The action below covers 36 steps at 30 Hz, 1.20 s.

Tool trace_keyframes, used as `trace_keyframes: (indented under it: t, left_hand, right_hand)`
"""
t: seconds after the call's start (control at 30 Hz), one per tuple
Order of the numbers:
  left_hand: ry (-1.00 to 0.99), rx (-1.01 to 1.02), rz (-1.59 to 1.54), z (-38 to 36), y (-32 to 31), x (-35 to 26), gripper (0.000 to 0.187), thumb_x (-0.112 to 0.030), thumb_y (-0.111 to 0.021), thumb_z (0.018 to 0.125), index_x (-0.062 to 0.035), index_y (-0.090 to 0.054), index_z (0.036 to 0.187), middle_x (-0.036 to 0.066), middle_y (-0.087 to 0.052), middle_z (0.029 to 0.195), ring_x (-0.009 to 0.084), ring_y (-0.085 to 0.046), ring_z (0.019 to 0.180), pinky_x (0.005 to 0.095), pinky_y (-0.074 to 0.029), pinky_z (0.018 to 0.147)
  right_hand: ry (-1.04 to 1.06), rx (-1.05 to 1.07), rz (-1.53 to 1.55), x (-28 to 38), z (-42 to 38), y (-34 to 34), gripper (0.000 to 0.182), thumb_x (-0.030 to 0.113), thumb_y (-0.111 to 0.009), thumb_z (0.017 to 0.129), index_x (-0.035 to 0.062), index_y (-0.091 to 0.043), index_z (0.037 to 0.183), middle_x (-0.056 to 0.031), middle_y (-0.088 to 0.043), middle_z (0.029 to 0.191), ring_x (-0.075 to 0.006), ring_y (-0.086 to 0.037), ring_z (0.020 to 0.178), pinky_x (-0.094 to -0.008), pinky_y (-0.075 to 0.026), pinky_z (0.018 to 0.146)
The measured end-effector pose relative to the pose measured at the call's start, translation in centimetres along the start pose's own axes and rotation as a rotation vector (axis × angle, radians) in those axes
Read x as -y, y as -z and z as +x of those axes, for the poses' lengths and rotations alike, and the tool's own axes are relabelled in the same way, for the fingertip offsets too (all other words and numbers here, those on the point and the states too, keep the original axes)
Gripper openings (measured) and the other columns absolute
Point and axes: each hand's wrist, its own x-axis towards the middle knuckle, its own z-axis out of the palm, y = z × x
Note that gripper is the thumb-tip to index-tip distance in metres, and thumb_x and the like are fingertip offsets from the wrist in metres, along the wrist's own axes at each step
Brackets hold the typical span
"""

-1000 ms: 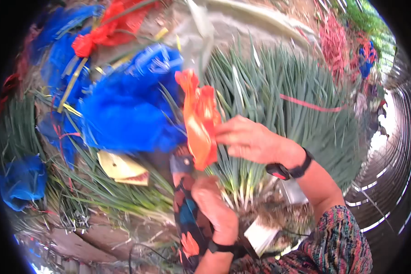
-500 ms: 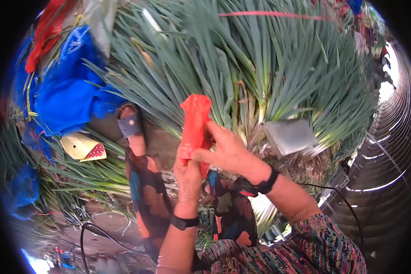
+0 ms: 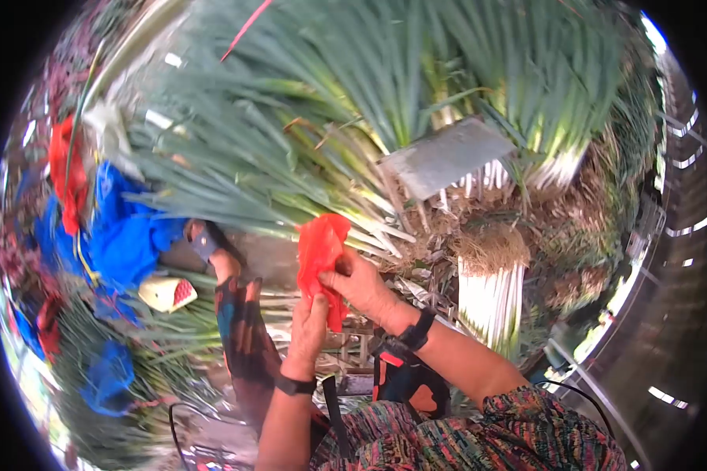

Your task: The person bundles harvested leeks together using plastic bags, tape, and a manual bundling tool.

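Observation:
A crumpled piece of thin red plastic [image 3: 320, 250], seemingly a bag, is held up between my two hands in the head view. My left hand [image 3: 309, 326] pinches it low down, with the thumb pointing up. From the right, my right hand [image 3: 363, 289] grips its side between thumb and fingers. The plastic's top flares loosely above the fingers. Behind it lies a large heap of long green onions [image 3: 369, 78], leaves pointing away and white ends nearer me.
A flat grey metal plate [image 3: 448, 157] rests against the onion stalks. Nearer me stands a trimmed onion bunch [image 3: 491, 290] with its roots up. Blue plastic [image 3: 130, 235], a yellow card-like piece [image 3: 167, 293] and my sandalled foot [image 3: 204, 242] are at left.
The view has swung, so the metal plate sits higher and the rooted bunch shows. The red plastic has gone from a narrow strip to a wider, looser shape; both hands still hold it.

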Motion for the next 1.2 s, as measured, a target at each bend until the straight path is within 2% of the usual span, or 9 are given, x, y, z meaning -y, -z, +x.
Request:
trace_keyframes:
  t: [0.2,0.23,0.3,0.33,0.7,1.03,1.13,1.17,1.2]
  left_hand:
    - [0.142,-0.173,-0.598,-1.4,-5.7,0.4,0.049,-0.041,-0.044,0.099,-0.0044,-0.047,0.131,0.009,-0.059,0.116,0.0191,-0.059,0.1,0.0343,-0.049,0.088]
    - [-0.03,0.235,-0.828,-0.3,-2.1,3.4,0.046,-0.038,-0.043,0.1,-0.0043,-0.045,0.132,0.011,-0.056,0.122,0.024,-0.056,0.108,0.0386,-0.046,0.094]
    - [-0.098,0.227,-0.919,-1.0,-1.6,2.5,0.045,-0.034,-0.043,0.1,-0.0037,-0.042,0.133,0.012,-0.052,0.13,0.0288,-0.053,0.117,0.0442,-0.043,0.1]
    - [-0.006,-0.18,-0.758,-2.1,-4.3,-1.6,0.045,-0.033,-0.044,0.099,-0.0032,-0.041,0.133,0.013,-0.051,0.131,0.0287,-0.053,0.118,0.0455,-0.043,0.1]
    - [-0.156,-0.389,-0.29,-6.4,-11.4,-5.7,0.051,-0.039,-0.051,0.097,-0.0015,-0.045,0.131,0.012,-0.055,0.125,0.0236,-0.058,0.11,0.0384,-0.048,0.092]
    - [0.07,-0.25,-0.483,-1.6,-1.1,-5.8,0.043,-0.031,-0.059,0.091,-0.0001,-0.053,0.12,0.01,-0.061,0.111,0.0201,-0.062,0.097,0.0346,-0.051,0.085]
    - [0.12,-0.327,-0.327,-1.9,1.9,-5.4,0.031,-0.013,-0.061,0.085,0.0016,-0.057,0.112,0.008,-0.064,0.101,0.0174,-0.063,0.088,0.0301,-0.051,0.08]
    - [0.141,-0.331,-0.284,-2.1,2.8,-5.0,0.031,-0.012,-0.061,0.084,0.002,-0.057,0.112,0.008,-0.064,0.1,0.0169,-0.063,0.087,0.0295,-0.051,0.08]
    - [0.16,-0.33,-0.239,-2.2,3.6,-4.7,0.031,-0.011,-0.061,0.083,0.0023,-0.057,0.111,0.007,-0.064,0.1,0.0165,-0.063,0.087,0.0288,-0.051,0.08]
  right_hand:
    - [-0.01,-0.079,0.375,0.0,-7.0,7.3,0.037,0.018,-0.068,0.087,0.0051,-0.058,0.12,-0.0012,-0.064,0.106,-0.0119,-0.058,0.098,-0.0281,-0.045,0.089]
    - [-0.052,-0.063,0.447,1.5,-8.3,9.4,0.034,0.015,-0.067,0.087,0.0041,-0.058,0.119,-0.0021,-0.064,0.106,-0.0114,-0.059,0.094,-0.0291,-0.046,0.087]
    - [-0.022,-0.108,0.705,1.1,-10.0,13.3,0.015,0.013,-0.064,0.088,0.0054,-0.06,0.1,-0.0001,-0.063,0.094,-0.0094,-0.057,0.083,-0.0259,-0.048,0.079]
    - [-0.072,-0.089,0.826,1.6,-10.9,15.1,0.009,0.012,-0.063,0.087,0.0061,-0.059,0.093,0.0007,-0.061,0.089,-0.0086,-0.056,0.079,-0.025,-0.048,0.076]
    - [0.156,-0.273,-0.441,3.6,-17.0,22.1,0.012,0.01,-0.056,0.087,0.0013,-0.06,0.093,-0.0012,-0.063,0.079,-0.0078,-0.056,0.071,-0.0258,-0.045,0.062]
    - [-0.159,-0.025,-0.017,0.3,-9.9,17.1,0.015,0.012,-0.057,0.089,0.0,-0.063,0.094,0.0029,-0.06,0.083,-0.0054,-0.053,0.077,-0.0233,-0.044,0.073]
    - [-0.044,-0.189,-0.177,-1.9,-7.3,14.1,0.018,0.014,-0.056,0.09,0.0001,-0.063,0.097,-0.0007,-0.063,0.086,-0.0098,-0.057,0.079,-0.025,-0.046,0.073]
    - [0.285,-0.414,-0.8,-2.4,-6.6,13.5,0.02,0.016,-0.057,0.09,0.001,-0.063,0.101,-0.006,-0.066,0.091,-0.0146,-0.061,0.083,-0.0267,-0.048,0.076]
    - [0.361,-0.429,-0.825,-1.3,-6.4,12.3,0.02,0.016,-0.058,0.088,0.0008,-0.063,0.1,-0.0092,-0.065,0.089,-0.021,-0.061,0.082,-0.0306,-0.048,0.075]
